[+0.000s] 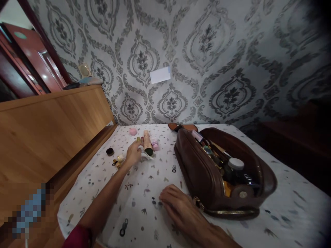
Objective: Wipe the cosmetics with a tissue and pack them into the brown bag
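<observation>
My left hand reaches to the small items at the far left of the white patterned cloth. Its fingers are curled beside a pink cylinder and a white crumpled piece; what they hold, if anything, is too small to name. My right hand lies on the cloth, fingers together and stretched out, holding nothing. Just right of it stands an open brown bag, filled with several items, among them a dark bottle with a white cap.
Near my left hand are a round dark item, small yellow items, a pink puff and a pink-purple item. A brown case lies behind the bag. A wooden panel borders the left side.
</observation>
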A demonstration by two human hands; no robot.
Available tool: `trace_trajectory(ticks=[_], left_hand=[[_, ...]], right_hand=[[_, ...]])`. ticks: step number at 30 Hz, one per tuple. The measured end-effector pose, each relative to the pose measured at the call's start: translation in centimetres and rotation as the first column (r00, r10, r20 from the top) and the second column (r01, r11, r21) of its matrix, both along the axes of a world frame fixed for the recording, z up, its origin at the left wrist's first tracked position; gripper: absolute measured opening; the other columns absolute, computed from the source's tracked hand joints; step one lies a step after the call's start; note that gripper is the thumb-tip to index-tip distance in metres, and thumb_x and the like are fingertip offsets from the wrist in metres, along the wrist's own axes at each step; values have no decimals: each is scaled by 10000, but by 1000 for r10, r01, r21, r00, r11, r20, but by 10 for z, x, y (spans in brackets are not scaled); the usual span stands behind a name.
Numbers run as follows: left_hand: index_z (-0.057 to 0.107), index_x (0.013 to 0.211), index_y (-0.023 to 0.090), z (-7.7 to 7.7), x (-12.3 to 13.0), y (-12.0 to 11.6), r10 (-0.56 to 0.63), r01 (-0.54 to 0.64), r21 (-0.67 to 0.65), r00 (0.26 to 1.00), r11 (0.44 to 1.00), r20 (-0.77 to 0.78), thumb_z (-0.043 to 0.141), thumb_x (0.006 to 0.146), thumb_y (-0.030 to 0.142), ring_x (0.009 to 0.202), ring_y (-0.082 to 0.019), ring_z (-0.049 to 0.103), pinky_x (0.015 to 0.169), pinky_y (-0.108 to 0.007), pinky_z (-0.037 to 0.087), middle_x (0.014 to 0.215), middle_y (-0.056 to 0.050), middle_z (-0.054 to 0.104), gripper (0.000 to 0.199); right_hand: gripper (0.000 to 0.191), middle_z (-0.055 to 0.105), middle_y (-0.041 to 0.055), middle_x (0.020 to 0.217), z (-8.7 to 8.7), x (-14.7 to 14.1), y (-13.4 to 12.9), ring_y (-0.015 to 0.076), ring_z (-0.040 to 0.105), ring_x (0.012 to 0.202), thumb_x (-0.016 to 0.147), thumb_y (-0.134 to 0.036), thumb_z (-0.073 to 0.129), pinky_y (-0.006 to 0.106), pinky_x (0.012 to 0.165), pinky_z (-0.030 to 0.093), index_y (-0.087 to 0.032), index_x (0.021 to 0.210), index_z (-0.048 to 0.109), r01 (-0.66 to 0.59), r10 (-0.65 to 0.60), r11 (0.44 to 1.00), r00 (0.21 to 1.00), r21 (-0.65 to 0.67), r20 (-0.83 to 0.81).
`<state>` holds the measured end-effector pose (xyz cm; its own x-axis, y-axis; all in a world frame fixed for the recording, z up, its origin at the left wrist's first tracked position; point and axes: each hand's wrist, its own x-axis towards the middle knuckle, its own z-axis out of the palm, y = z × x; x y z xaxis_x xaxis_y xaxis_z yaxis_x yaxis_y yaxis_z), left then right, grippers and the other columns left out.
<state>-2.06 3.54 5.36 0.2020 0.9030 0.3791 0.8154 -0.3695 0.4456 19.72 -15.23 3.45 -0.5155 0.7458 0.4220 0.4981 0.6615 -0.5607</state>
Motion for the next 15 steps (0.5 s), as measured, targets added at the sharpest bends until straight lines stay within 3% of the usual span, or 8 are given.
trace_trajectory(ticks=[4, 8, 11, 15], left_hand=[[707, 912, 169, 5, -18, 43, 138, -137, -68, 990, 988, 8, 479, 760, 50, 968, -208, 636, 899, -281, 448, 991, -57, 727, 299], [690, 1057, 145, 11, -35, 91, 344, -338, -150, 939, 929, 11, 505, 839, 178, 1054, -250, 643, 876, -292, 463, 1111, -106, 726, 288], [617, 1221, 126, 14, -40, 117, 461, -453, -206, 887, 868, -8, 519, 881, 337, 1130, -301, 626, 866, -325, 479, 1207, -158, 688, 411], [506, 1355, 84, 12, -35, 138, 484, -483, -239, 873, 842, -58, 574, 855, 445, 1210, -374, 575, 924, -404, 459, 1283, -232, 628, 621]], right_hand=[[233, 654, 54, 837, -17, 1, 1, 201, 607, 848, 889, -33, 436, 326, 744, 520, -183, 854, 611, 26, -29, 999, 997, -36, -74], [207, 662, 63, 856, -27, 3, 5, 195, 601, 858, 910, -77, 437, 325, 755, 514, -180, 889, 616, 1, -13, 996, 991, -94, -131], [187, 667, 77, 884, -30, 4, 6, 189, 593, 880, 922, -110, 452, 315, 775, 504, -169, 908, 628, -8, -16, 989, 987, -145, -159], [183, 663, 81, 870, -31, 4, 7, 191, 583, 877, 908, -105, 468, 317, 771, 494, -155, 890, 643, 6, -38, 983, 985, -184, -170]])
